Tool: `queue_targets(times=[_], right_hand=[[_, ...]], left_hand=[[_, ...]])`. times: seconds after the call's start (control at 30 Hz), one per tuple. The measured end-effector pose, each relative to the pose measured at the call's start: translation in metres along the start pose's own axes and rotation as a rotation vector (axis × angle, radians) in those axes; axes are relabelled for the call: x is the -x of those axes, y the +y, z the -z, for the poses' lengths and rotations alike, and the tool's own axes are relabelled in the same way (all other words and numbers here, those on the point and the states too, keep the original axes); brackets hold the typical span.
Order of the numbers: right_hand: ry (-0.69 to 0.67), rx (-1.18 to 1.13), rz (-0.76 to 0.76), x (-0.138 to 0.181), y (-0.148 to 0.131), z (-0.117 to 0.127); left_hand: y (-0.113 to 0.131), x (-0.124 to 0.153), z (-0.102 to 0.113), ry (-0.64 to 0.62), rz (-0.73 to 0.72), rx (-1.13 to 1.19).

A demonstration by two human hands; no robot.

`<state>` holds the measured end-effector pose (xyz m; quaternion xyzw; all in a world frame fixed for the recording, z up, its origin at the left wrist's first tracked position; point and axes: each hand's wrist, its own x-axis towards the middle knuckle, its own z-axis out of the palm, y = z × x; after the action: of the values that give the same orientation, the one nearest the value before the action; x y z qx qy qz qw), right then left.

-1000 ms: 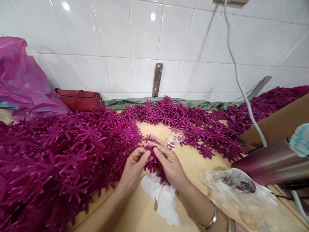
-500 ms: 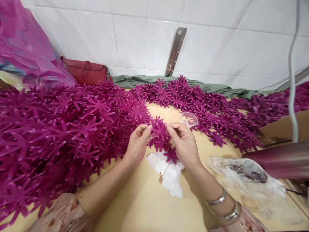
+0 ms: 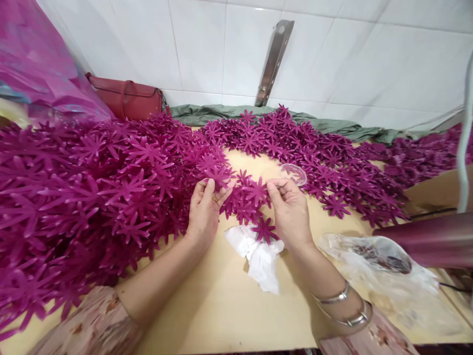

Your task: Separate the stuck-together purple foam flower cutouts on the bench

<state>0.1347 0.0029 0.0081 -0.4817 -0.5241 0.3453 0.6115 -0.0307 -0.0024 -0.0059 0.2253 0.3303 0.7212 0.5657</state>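
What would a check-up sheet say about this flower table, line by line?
Surface: tan table, largely covered by flowers.
Job's things: magenta flower cut-outs heaped left and back; small bunch between the hands.
Clutter: crumpled white cloth, clear plastic bag, small clear dish, red bag.
Grippers: left hand pinches a cut-out at the heap's edge; right hand pinches the small bunch.
Cables: pale cable hanging at right.
Surroundings: white tiled wall, metal bracket, green cloth along it.

Bare tabletop (image 3: 221, 305) between flower heaps (image 3: 92, 187)
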Motion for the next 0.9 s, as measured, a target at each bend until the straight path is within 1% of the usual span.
queue_targets(times=[0.17,0.37,0.43,0.5,0.57,0.63,0.7,0.77,0.83,0.9], right_hand=[[-0.111,-0.056,-0.054,0.001,0.007,-0.003],[-0.114,-0.018,-0.02,0.003,0.007,-0.003],[-0.139,0.036,0.041,0.004,0.004,-0.003],[-0.137,0.134,0.153,0.006,-0.001,-0.003],[-0.121,0.212,0.269,0.008,-0.006,-0.004],[-0.122,0.225,0.318,0.011,-0.011,-0.005],[-0.14,0.16,0.266,0.012,-0.013,-0.007],[-0.179,0.042,0.127,0.013,-0.013,-0.008],[-0.207,-0.075,0.01,0.012,-0.011,-0.009],[-0.194,-0.122,-0.016,0.01,-0.01,-0.009]], left_hand=[[0.001,0.005,-0.003,-0.033,-0.039,-0.073],[0.0,0.009,-0.002,-0.064,-0.096,-0.109],[-0.001,0.008,-0.001,-0.066,-0.119,-0.124],[-0.001,0.009,-0.002,-0.083,-0.138,-0.17],[0.0,0.011,-0.004,-0.123,-0.135,-0.234],[0.002,0.014,-0.006,-0.189,-0.123,-0.293],[0.003,0.017,-0.009,-0.272,-0.115,-0.337],[0.004,0.019,-0.01,-0.348,-0.111,-0.368],[0.004,0.02,-0.011,-0.376,-0.107,-0.387],[0.002,0.02,-0.01,-0.369,-0.098,-0.381]])
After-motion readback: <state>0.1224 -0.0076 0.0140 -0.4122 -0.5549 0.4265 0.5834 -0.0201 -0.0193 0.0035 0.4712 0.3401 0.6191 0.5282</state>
